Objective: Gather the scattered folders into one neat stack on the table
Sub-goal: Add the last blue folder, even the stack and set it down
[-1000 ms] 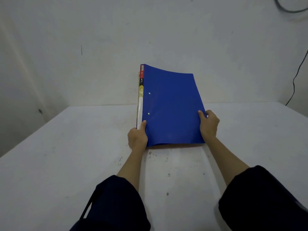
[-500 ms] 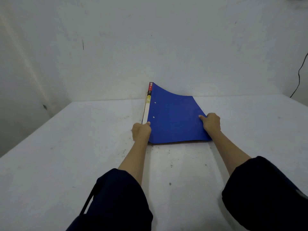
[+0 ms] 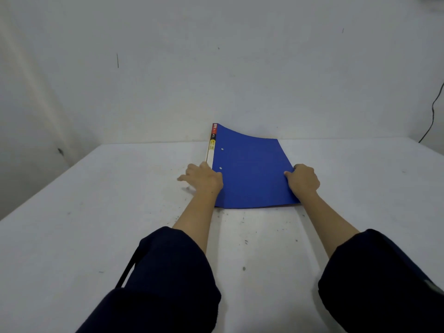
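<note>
A blue folder tops a thin stack of folders on the white table; its near edge rests on the table while the far left corner with the red, black and yellow spine label is still raised. My left hand touches the stack's left edge near the spine, fingers spread outward over the table. My right hand grips the stack's right edge, thumb on top of the blue cover. The folders beneath the blue one show only as pale edges along the spine.
A white wall rises right behind the table's far edge. A black cable hangs down the wall at the far right. Small dark specks dot the tabletop in front of the stack. My dark sleeves fill the bottom of the view.
The stack has gone from upright to nearly flat on the table. My left hand has loosened from the spine edge and its fingers have spread apart.
</note>
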